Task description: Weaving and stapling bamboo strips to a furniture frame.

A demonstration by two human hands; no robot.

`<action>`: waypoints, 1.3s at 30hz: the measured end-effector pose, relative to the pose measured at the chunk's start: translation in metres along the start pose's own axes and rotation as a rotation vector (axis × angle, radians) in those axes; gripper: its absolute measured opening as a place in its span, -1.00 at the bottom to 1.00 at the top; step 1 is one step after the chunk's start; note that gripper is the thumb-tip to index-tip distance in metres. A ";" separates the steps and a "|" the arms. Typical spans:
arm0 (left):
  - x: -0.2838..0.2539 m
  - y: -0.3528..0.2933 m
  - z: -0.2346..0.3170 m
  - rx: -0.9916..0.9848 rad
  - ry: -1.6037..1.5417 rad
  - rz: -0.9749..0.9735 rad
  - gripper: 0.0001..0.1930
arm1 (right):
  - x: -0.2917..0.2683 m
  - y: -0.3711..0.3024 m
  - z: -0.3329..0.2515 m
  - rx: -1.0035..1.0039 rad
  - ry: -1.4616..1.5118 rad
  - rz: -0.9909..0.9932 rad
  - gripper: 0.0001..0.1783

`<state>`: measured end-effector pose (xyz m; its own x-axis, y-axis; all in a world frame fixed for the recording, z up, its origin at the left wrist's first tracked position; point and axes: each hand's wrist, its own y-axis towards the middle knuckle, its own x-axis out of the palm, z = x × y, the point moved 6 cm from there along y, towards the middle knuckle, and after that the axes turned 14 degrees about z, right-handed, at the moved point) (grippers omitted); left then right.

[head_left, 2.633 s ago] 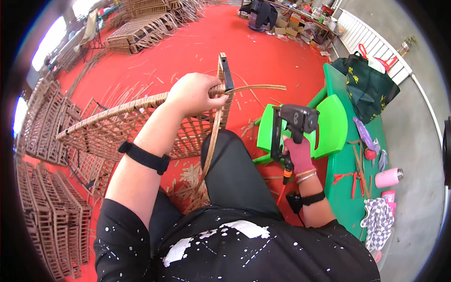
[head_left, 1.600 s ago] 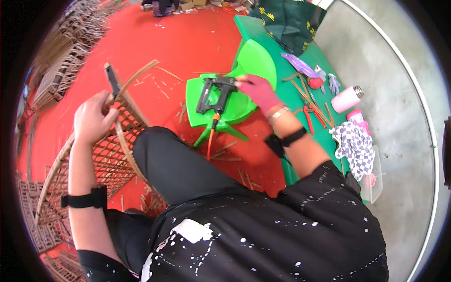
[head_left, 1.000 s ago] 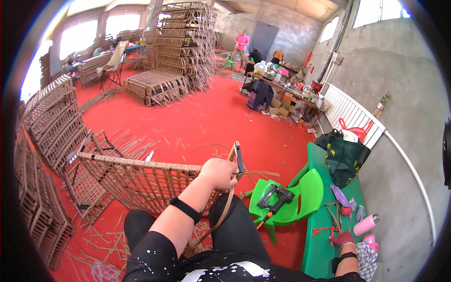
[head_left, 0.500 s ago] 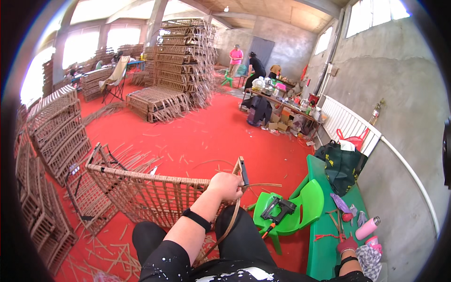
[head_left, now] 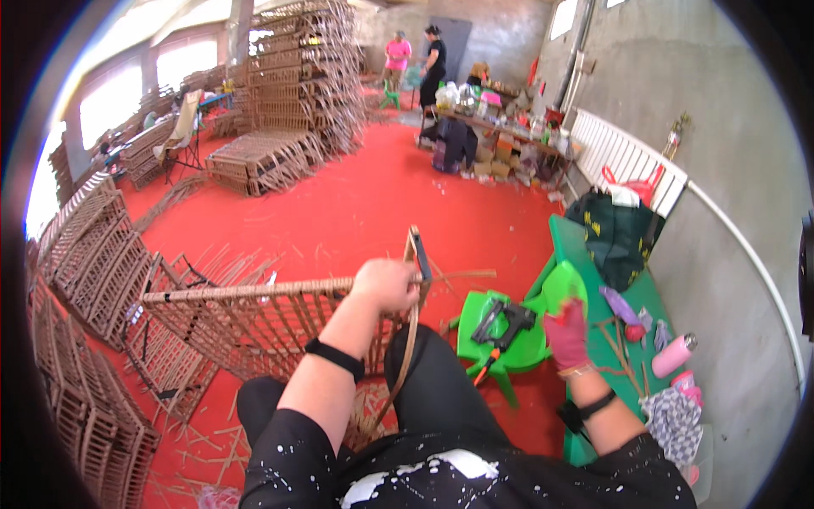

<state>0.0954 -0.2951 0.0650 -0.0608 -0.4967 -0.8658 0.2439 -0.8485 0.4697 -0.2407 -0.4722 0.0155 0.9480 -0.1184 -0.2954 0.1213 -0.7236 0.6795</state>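
My left hand (head_left: 387,285) is closed on the top corner of a brown woven wicker frame (head_left: 246,293), which leans in front of my knees. A loose wicker strip (head_left: 405,356) hangs down from that corner, and another end sticks out to the right. My right hand (head_left: 568,338), in a dark red glove, is raised over the edge of the green bench, beside the green chair. Its fingers are smeared by motion, so whether it holds anything is unclear. On the chair's seat (head_left: 475,343) lies a black nail gun (head_left: 504,324) with an orange hose fitting.
The green bench (head_left: 568,246) carries a dark bag (head_left: 615,237), a pink bottle (head_left: 674,356), wicker strips and a checked cloth (head_left: 672,424). Woven frames (head_left: 97,254) stack at left, with a tall pile (head_left: 301,85) behind. Strip scraps litter the red floor. Two people stand far back.
My right hand has lifted off the bench and moved left and away from me, toward the chair. My left hand keeps its hold on the frame's corner. The view has tilted down.
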 end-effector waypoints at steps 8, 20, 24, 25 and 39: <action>-0.001 0.018 -0.010 0.003 0.013 -0.025 -0.65 | 0.162 -0.076 -0.064 0.230 -0.118 -0.441 -0.27; 0.002 0.039 -0.028 -0.003 0.011 0.018 -0.72 | 0.234 -0.085 -0.043 0.265 -0.191 -0.444 -0.27; -0.001 0.044 -0.025 -0.011 0.013 -0.002 -0.73 | 0.247 -0.082 -0.043 0.287 -0.118 -0.449 -0.23; 0.000 0.044 -0.026 -0.015 0.013 -0.006 -0.73 | 0.250 -0.081 -0.045 0.289 -0.118 -0.454 -0.23; 0.001 0.038 -0.026 -0.005 0.016 -0.005 -0.74 | 0.247 -0.086 -0.045 0.326 -0.092 -0.459 -0.24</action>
<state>0.1298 -0.3233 0.0774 -0.0467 -0.4896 -0.8707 0.2481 -0.8500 0.4646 -0.0041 -0.4084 -0.0853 0.7882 0.2094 -0.5787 0.4037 -0.8857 0.2293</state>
